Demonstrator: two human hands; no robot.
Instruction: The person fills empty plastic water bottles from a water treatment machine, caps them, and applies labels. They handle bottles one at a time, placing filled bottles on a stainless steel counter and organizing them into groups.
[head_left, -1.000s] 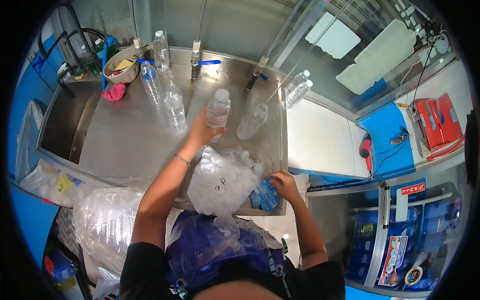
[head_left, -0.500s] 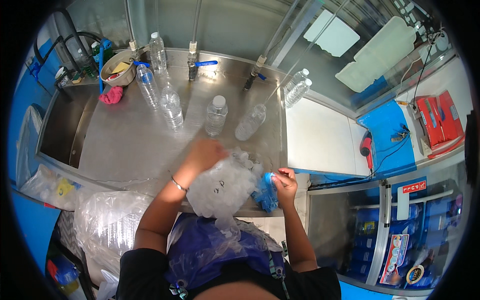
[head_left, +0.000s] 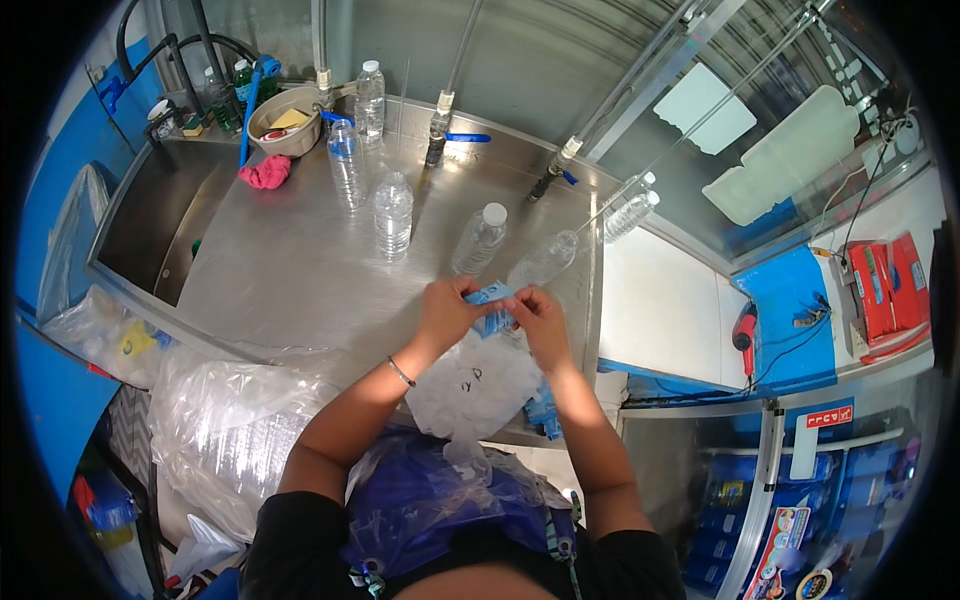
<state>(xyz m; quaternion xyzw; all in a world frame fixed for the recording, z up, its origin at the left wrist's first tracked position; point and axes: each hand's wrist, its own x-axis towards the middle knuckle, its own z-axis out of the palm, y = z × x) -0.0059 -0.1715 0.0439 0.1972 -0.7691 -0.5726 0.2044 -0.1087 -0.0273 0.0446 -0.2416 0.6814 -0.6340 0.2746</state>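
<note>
Both my hands pinch a blue printed plastic label over the near edge of the steel counter. My left hand grips its left side, and my right hand its right side. Below them lies a clear bag of whitish translucent caps. More blue labels lie beside that bag, partly behind my right forearm. Just beyond my hands stands a clear bottle with a white cap. To its right is another clear bottle, and farther left a third clear bottle.
Farther back stand a capped bottle, a label-banded bottle and taps with blue levers. A beige basin and pink cloth sit near the sink. More bottles stand right. Plastic-wrapped bottles lie lower left.
My right hand has brought a blue label up and left from the pile. My left hand has moved right to meet it and now grips it too. The view has shifted.
</note>
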